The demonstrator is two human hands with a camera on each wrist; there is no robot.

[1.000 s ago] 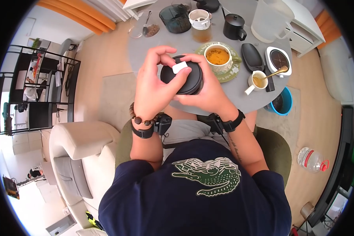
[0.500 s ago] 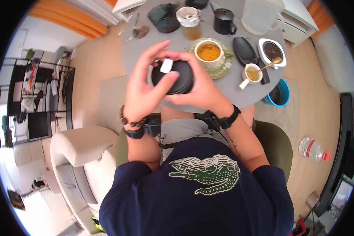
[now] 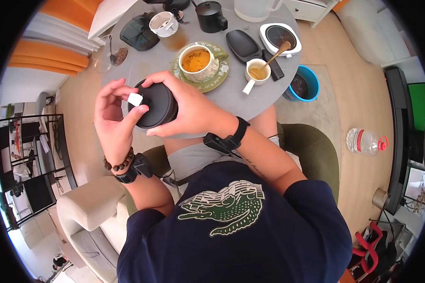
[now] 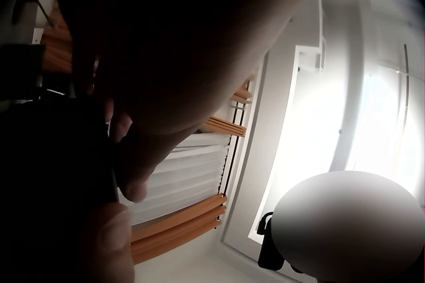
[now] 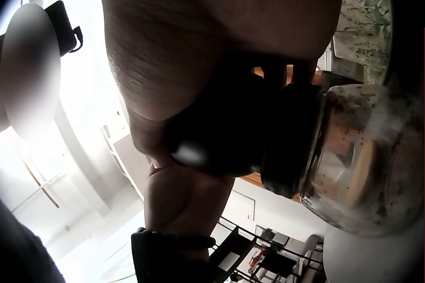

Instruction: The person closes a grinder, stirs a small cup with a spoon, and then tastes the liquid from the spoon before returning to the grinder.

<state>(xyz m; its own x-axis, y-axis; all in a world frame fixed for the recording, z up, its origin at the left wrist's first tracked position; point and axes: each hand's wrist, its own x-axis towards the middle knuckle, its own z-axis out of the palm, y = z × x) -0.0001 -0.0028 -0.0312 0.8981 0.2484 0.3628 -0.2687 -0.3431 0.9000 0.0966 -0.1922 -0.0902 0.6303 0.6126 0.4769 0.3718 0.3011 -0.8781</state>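
Observation:
In the head view my right hand [image 3: 189, 101] grips the side of a round black lidded top [image 3: 158, 106] held over the table's near edge. The right wrist view shows a clear glass jar [image 5: 365, 163] below this dark top, with dark specks and a pale piece showing through its wall. At the lid's left edge, my left hand [image 3: 115, 113] pinches a small white block [image 3: 135, 99] between thumb and fingers. The left wrist view is mostly dark, with a few left fingertips [image 4: 136, 190] beside the black top.
On the grey table [image 3: 241, 101] stand a patterned cup of orange liquid [image 3: 196, 61] on a green saucer, a small cup with a spoon [image 3: 257, 73], a black scoop-like dish [image 3: 243, 45], a white-rimmed plate [image 3: 281, 37] and a black pot [image 3: 210, 18]. A blue bucket [image 3: 311, 87] stands below right.
The head view has swung so that the table and hands sit farther left. My left hand and the white block have moved from the lid's far side to its left edge. The right hand keeps its grip.

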